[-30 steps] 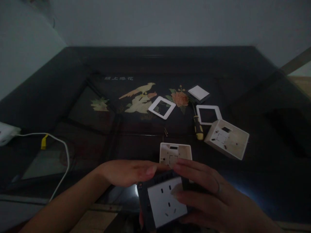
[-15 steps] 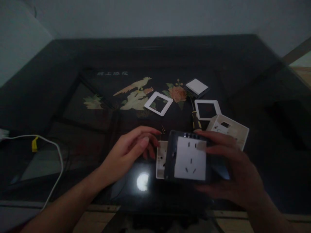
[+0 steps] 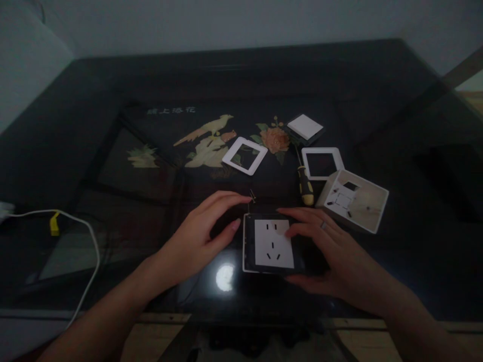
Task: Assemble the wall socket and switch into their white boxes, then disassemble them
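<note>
The socket panel (image 3: 263, 246) lies at the near side of the counter (image 3: 188, 75), directly over a shallow white box (image 3: 244, 246), whose pale rim shows along the panel's left and near edges. From where I stand, the right hand (image 3: 339, 251) has it from the right, fingers across the far right part and the thumb low at the near right corner, so that grip is closed on the panel. The white face is nearly square, with no clear long axis; its paired slots sit at the far end and the three-slot group at the near end. The left hand (image 3: 188, 244) is open on the other side, thumb and forefinger apart, the thumb just beside the box's left rim. Its forefinger reaches to the small screws (image 3: 252, 196), just beyond the panel's far left corner, their length running roughly near to far; whether it touches them I cannot tell. The left hand is plainly the nearer one to them. The screwdriver (image 3: 306, 188) lies farther right, beyond the right hand's fingers, handle toward the near side.
</note>
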Motion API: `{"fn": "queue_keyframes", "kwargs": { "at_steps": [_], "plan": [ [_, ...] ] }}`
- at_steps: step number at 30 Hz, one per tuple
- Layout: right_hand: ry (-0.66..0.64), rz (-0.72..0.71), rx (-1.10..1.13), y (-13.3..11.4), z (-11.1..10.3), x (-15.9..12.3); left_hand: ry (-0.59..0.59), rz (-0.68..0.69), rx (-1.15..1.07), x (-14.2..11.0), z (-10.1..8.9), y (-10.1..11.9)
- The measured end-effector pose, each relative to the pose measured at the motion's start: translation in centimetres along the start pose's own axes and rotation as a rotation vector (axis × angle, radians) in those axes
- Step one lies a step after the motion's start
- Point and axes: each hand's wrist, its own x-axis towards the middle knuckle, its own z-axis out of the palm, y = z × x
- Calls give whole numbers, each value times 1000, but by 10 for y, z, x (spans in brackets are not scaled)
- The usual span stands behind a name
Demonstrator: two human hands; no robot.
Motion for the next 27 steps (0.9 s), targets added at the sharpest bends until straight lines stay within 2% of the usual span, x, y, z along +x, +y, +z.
{"fn": "queue_keyframes", "kwargs": {
  "at_steps": [3,11,15,21,27],
  "plan": [
    [-4,-7,-28,-1,1,-1,-137,-38,16,-2,-2,0],
    [25,-4,13,-2,3,2,-337,-74,57,-9,2,2],
    [18,16,33,-2,5,1,-331,-37,50,-9,8,0],
    [-63,51,-7,-1,3,3,-320,-1,83,-11,11,-3],
    [-103,54,-18,-1,3,2,-356,-28,84,-13,11,-5]
  ]
}}
